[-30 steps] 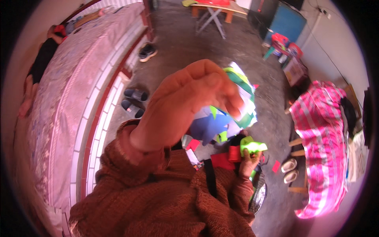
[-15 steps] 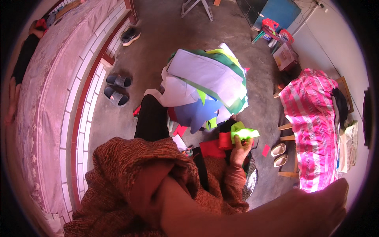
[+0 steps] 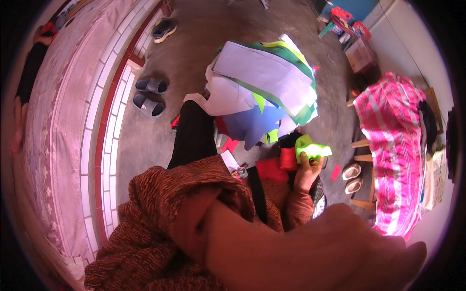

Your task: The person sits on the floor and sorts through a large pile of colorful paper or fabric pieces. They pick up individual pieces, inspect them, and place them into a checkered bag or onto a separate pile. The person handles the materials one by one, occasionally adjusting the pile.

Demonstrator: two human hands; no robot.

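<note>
My left arm crosses close in front of the view from the lower left in a brown-red knitted sleeve. My left hand [image 3: 359, 242] is bent at the right; its fingers are mostly hidden. Beyond it, my right hand [image 3: 309, 170] is closed on a bright yellow-green cloth [image 3: 313, 149], thumb on the near side. A red roll [image 3: 288, 159] stands just left of that cloth. Red cloth [image 3: 269, 169] lies beside my lap. Ahead sits a large heap of cut sheets [image 3: 262, 72] in white, green and blue, probably fabric. What supports the heap is hidden.
Dark slippers [image 3: 149, 105] and a dark shoe [image 3: 164, 30] lie on the floor at left, beside a tiled ledge with a pink cover [image 3: 58, 145]. A person in black [image 3: 31, 72] is at the far left edge. Pale shoes [image 3: 352, 172] lie near a pink checked cloth [image 3: 393, 155].
The view has shifted, so the heap and floor things sit slightly higher and further right. My left hand has bent more at the wrist. My right hand keeps the yellow-green cloth.
</note>
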